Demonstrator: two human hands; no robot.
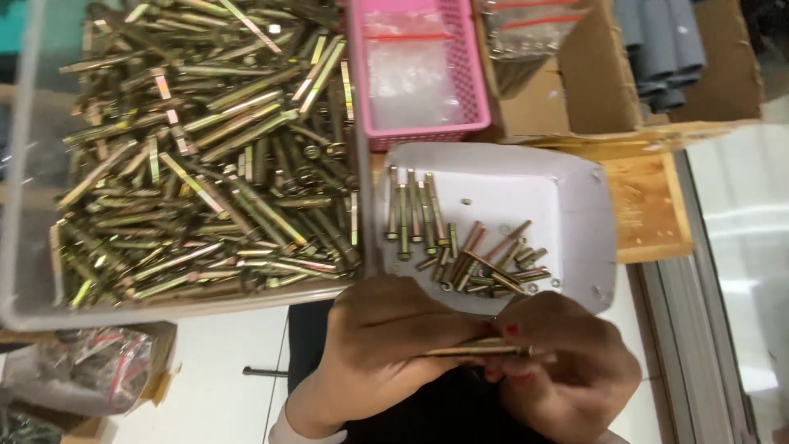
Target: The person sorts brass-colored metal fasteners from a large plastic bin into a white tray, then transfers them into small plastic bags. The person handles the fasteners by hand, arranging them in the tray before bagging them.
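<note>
My left hand [386, 349] and my right hand [567, 366] meet low in the head view, both gripping one brass-coloured anchor bolt [472, 349] held level between them. My right fingertips pinch its right end. Just above the hands lies a white tray [575, 214] with a row of bolts [415, 215] lined up at its left and a loose heap of sleeves and nuts [489, 265] in the middle. At the left stands a large clear bin [25, 164] heaped with several bolts [205, 156].
A pink mesh basket [472, 74] with clear plastic bags sits behind the tray. Cardboard boxes [592, 82] and a wooden board [649, 205] are at the right. A bag of parts [82, 370] lies lower left on the white floor.
</note>
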